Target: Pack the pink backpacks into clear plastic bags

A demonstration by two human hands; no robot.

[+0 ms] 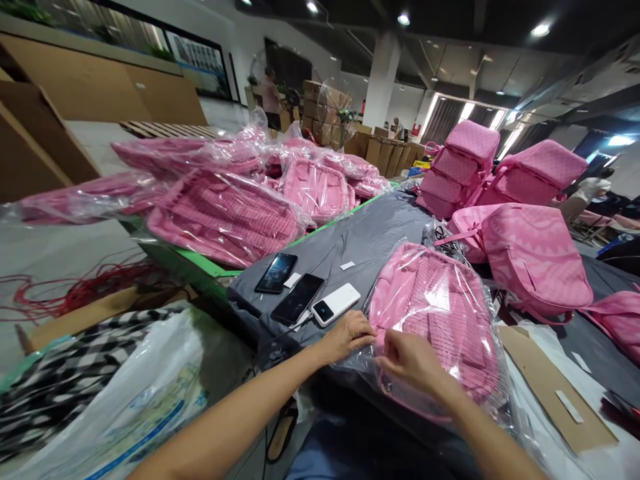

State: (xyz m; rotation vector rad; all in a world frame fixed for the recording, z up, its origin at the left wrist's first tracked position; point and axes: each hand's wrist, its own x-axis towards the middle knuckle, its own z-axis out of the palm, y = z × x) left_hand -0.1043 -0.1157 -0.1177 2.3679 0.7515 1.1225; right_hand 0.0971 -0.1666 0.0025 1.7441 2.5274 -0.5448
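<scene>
A pink backpack point(435, 300) lies in front of me on the grey cloth-covered table, inside a clear plastic bag point(493, 363). At its near left edge my left hand point(349, 337) is closed, thumb and fingers pinching the bag's film. Close beside it, my right hand point(411, 360) is also closed on the film, knuckles up; its fingertips are partly hidden. Left of the backpack lie a white power bank point(336, 304) and two dark phones, one point(298, 299) nearer and one point(277, 273) farther.
Several bagged pink backpacks point(225, 217) are heaped beyond the table's green edge point(205, 263). Unbagged pink backpacks point(537, 253) and stacked pink bags point(463, 163) stand at right. A cardboard strip point(555, 387) lies near right. A white plastic sack point(150, 400) sits lower left.
</scene>
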